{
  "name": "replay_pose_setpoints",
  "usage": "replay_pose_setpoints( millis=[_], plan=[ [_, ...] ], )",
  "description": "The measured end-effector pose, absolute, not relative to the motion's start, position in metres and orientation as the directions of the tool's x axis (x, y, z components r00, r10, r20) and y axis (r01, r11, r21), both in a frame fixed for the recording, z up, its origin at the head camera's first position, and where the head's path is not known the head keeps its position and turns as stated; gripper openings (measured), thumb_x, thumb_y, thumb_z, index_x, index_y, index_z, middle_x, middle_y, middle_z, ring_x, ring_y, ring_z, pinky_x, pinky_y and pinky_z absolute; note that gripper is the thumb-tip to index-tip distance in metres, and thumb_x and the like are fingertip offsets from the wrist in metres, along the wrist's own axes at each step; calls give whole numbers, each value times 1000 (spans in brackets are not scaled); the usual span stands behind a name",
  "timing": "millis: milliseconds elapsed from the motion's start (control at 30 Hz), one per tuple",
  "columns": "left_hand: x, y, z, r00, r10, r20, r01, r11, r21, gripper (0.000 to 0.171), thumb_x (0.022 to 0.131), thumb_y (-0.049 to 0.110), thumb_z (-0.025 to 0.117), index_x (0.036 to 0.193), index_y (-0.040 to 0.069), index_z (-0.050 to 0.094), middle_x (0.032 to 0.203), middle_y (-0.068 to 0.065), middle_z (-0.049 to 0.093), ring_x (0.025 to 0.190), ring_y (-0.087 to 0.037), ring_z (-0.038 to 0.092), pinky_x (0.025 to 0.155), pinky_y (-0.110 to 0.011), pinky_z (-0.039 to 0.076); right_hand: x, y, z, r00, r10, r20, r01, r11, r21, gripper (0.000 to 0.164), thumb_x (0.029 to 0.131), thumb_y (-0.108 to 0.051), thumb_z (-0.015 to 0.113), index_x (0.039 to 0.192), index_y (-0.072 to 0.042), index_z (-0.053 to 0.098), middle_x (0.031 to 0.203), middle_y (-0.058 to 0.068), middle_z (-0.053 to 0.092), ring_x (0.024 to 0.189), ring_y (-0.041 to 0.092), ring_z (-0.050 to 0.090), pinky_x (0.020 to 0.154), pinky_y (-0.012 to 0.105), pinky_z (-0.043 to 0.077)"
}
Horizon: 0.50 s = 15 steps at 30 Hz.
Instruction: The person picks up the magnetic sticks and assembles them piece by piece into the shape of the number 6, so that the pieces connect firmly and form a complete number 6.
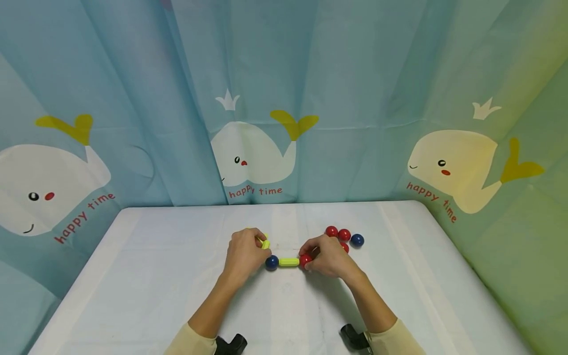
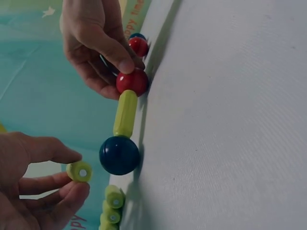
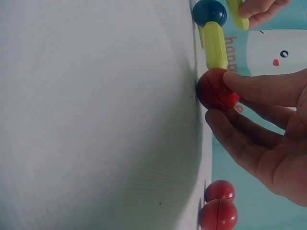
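Note:
On the white table, a yellow-green rod point(image 1: 289, 262) lies end to end between a blue ball point(image 1: 272, 263) and a red ball point(image 1: 304, 261), touching both. My right hand point(image 1: 330, 257) pinches that red ball between thumb and fingers. Just over the blue ball, my left hand point(image 1: 244, 255) holds a second yellow-green rod point(image 2: 79, 171) between thumb and fingertips. Its end, with a round silvery centre, faces the left wrist camera. In the right wrist view, the held rod point(image 3: 238, 13) appears beside the blue ball, with a small gap between them.
Several red balls point(image 1: 344, 234) and another blue ball point(image 1: 357, 240) lie behind and right of my right hand. More yellow-green rods point(image 2: 113, 208) rest in a row near my left hand. Behind the table point(image 1: 168, 276) hangs a blue-green curtain point(image 1: 355, 74) printed with whales.

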State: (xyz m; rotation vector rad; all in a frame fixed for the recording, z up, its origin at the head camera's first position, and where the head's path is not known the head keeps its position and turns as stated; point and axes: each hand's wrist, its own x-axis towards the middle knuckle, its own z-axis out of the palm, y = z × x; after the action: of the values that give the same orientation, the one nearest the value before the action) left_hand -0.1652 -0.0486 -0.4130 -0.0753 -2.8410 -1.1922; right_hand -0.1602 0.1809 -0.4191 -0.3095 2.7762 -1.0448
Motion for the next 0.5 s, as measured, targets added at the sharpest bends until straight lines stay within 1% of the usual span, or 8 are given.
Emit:
replay_pose_setpoints(
  millis=[267, 500],
  plan=[
    [-158, -55, -413, -999, 32, 22, 37, 673, 739, 26, 75, 10, 89, 97, 4, 76, 78, 0, 66, 76, -16, 60, 67, -30, 51, -160, 180, -419, -968, -238, -85, -123, 737, -665, 23, 76, 1, 87, 93, -12, 79, 84, 1, 72, 77, 16, 62, 62, 28, 54],
    [-149, -56, -411, -999, 35, -15, 11, 647, 763, 25, 75, 12, 90, 94, 5, 75, 75, 1, 65, 75, -16, 59, 64, -29, 49, -160, 180, -420, -969, -230, -90, -113, 737, -667, 23, 76, 1, 88, 93, -13, 79, 85, 1, 72, 78, 16, 62, 62, 27, 54]
  ],
)
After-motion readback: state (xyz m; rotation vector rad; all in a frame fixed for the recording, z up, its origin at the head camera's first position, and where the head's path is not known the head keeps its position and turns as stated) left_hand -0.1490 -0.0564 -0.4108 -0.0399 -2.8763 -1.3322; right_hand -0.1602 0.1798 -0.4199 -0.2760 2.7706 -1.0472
